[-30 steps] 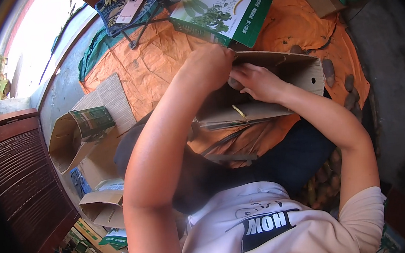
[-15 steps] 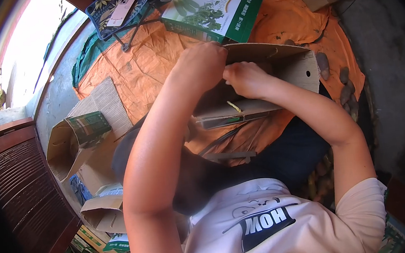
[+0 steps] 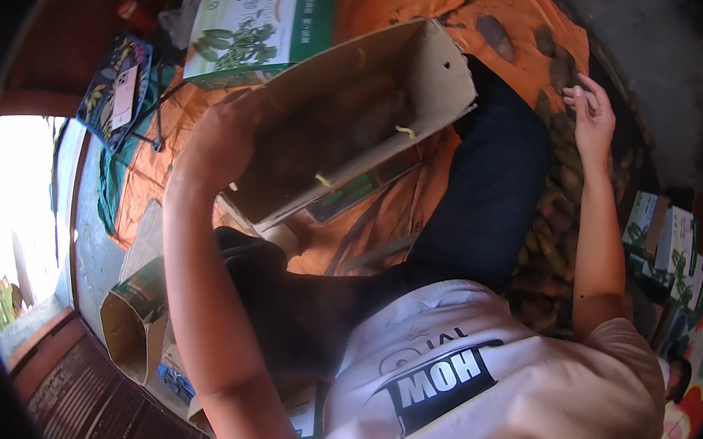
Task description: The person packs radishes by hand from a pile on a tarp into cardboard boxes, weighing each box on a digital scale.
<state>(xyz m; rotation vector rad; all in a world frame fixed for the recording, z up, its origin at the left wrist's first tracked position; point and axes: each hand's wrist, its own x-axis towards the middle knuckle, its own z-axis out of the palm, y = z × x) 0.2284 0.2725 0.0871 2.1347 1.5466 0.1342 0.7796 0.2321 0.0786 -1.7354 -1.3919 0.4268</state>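
Note:
An open cardboard box (image 3: 446, 81) is tilted in front of me, with dim brown, rounded shapes inside that are hard to make out. Short yellow cords (image 3: 405, 131) poke through its near wall. My left hand (image 3: 231, 138) is closed over the box's left end, its fingers partly hidden. Away to the right, my right hand (image 3: 595, 119) is held out with its fingers apart and nothing visible in it. Its fingertips are by a brown root vegetable (image 3: 561, 71) at the edge of the orange sheet; whether they touch it I cannot tell.
A green and white printed carton (image 3: 259, 27) stands beyond the box. To its left, a phone (image 3: 124, 97) lies on a patterned tray (image 3: 98, 95). Several root vegetables (image 3: 564, 209) are heaped beside my right leg. More cartons (image 3: 676, 250) stand at the right, and an opened box (image 3: 127, 335) at the left.
My right hand has left the box and swung out to the right, its fingers spreading. My left hand has stayed at the box, now at its left end. The view has shifted too.

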